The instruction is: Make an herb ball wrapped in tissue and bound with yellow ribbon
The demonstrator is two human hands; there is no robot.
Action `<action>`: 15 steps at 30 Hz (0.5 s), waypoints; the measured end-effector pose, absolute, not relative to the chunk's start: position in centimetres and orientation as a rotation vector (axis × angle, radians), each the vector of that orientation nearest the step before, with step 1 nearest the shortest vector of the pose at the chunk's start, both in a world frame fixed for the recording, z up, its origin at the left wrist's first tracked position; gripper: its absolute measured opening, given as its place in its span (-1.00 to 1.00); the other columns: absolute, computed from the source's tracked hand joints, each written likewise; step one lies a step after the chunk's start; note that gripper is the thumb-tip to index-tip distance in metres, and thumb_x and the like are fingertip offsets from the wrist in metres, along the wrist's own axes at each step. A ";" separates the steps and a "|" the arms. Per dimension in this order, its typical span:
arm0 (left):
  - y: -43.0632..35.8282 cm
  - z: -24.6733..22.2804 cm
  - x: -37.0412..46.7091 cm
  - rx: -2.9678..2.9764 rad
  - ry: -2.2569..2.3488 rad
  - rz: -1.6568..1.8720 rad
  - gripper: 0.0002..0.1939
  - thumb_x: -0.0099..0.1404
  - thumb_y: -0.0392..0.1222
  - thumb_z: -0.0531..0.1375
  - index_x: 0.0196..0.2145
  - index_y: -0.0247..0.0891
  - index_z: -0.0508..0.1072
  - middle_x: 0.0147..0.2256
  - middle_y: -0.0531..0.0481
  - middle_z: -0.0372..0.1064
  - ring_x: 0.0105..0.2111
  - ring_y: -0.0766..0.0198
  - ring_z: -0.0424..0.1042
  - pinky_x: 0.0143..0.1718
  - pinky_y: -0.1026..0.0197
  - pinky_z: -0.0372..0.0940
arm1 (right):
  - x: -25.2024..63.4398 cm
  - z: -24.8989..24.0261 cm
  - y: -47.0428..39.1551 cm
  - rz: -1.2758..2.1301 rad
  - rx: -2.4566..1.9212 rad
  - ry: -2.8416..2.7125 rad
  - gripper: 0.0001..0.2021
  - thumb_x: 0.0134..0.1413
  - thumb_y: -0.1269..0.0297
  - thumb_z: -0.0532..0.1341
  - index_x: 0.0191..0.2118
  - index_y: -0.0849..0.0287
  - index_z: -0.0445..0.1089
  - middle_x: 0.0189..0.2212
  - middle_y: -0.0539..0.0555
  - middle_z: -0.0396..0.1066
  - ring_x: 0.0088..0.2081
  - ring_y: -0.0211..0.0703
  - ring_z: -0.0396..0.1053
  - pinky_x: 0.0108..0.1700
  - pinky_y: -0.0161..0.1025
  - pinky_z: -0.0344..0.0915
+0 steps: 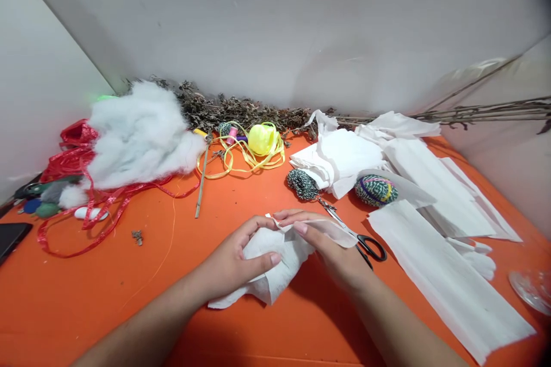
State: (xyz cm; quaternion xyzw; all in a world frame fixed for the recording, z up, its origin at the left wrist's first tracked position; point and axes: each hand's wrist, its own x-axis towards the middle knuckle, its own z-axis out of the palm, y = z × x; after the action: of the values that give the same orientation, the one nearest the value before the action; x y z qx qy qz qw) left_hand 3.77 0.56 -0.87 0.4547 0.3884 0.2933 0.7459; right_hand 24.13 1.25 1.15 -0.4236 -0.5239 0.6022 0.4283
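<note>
Both hands hold one crumpled sheet of thin white paper [275, 252] just above the orange table. My left hand [245, 252] is closed on its left side, thumb lying across the front of the sheet. On the upper right part, my right hand [327, 246] pinches the folded edge between thumb and fingers. Some fingertips are hidden behind the paper. Black-handled scissors [371, 248] lie just right of my right hand, their blades partly hidden. Beyond the hands sits a small ball of dark green and white yarn [302, 184].
White paper strips [447, 281] and a paper stack [344, 155] lie at right beside a multicoloured yarn ball [376, 190]. White stuffing [142, 137] and red ribbon [86, 229] occupy the left. Yellow ribbon [262, 140] and dried plants [232, 112] lie along the back. A stick [201, 180] lies nearer.
</note>
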 end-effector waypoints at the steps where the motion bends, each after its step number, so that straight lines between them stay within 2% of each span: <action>1: 0.6 -0.9 3.8 0.995 0.875 0.657 -0.58 0.21 -0.06 0.35 -0.03 -0.12 0.32 -0.12 0.02 0.39 -0.28 0.31 0.39 -0.22 0.25 0.29 | 24.3 1.5 1.3 1.470 -1.077 -1.390 -0.79 0.20 0.09 0.25 -0.19 0.03 0.61 -0.05 0.11 0.55 0.07 0.03 0.43 0.13 -0.07 0.29; 6: 0.7 -1.0 3.8 0.949 0.920 0.711 -0.51 0.20 -0.05 0.35 0.03 -0.11 0.29 -0.16 -0.02 0.45 -0.22 0.20 0.45 -0.22 0.21 0.32 | 24.3 2.3 1.0 1.238 -1.113 -1.713 -0.76 0.27 0.17 0.19 -0.04 -0.02 0.55 0.04 0.10 0.51 0.12 0.03 0.40 0.19 0.02 0.27; 9: 0.7 -1.0 3.8 0.891 0.869 0.724 -0.24 0.22 -0.07 0.35 0.25 0.01 0.05 -0.11 -0.06 0.46 -0.21 0.16 0.49 -0.22 0.17 0.35 | 24.2 1.9 0.9 1.102 -1.058 -1.847 -0.75 0.31 0.23 0.16 0.00 -0.03 0.53 0.06 0.10 0.49 0.17 0.04 0.34 0.25 0.09 0.19; 11: 0.8 -1.0 3.8 0.877 0.810 0.715 -0.11 0.23 -0.10 0.34 0.34 0.07 -0.09 -0.04 -0.09 0.44 -0.16 0.14 0.49 -0.17 0.13 0.36 | 24.3 1.7 0.9 1.094 -1.072 -1.863 -0.75 0.32 0.22 0.14 -0.04 -0.05 0.55 0.13 0.09 0.43 0.24 0.04 0.25 0.29 0.11 0.12; 13: 0.8 -0.9 3.7 0.882 0.782 0.700 -0.15 0.22 -0.11 0.35 0.33 0.04 0.01 0.04 -0.10 0.41 -0.10 0.14 0.47 -0.10 0.13 0.34 | 24.5 1.5 1.1 1.112 -1.103 -1.850 -0.76 0.32 0.18 0.14 -0.10 -0.05 0.58 0.24 0.06 0.30 0.33 0.07 0.10 0.33 0.14 0.02; 15: 0.7 -0.9 3.7 0.889 0.793 0.684 -0.31 0.22 -0.11 0.35 0.25 -0.05 0.21 0.05 -0.09 0.41 -0.08 0.15 0.46 -0.08 0.17 0.32 | 24.8 1.5 1.3 1.163 -1.095 -1.828 -0.75 0.31 0.14 0.15 -0.14 -0.04 0.59 0.31 0.04 0.19 0.37 0.10 -0.02 0.35 0.16 -0.04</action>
State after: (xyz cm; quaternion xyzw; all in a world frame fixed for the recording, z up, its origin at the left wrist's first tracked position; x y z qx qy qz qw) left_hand 3.75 0.71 -0.93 0.4101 0.3662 0.3157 0.7733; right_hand 24.76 1.27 1.46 -0.4225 -0.7055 0.4489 0.3496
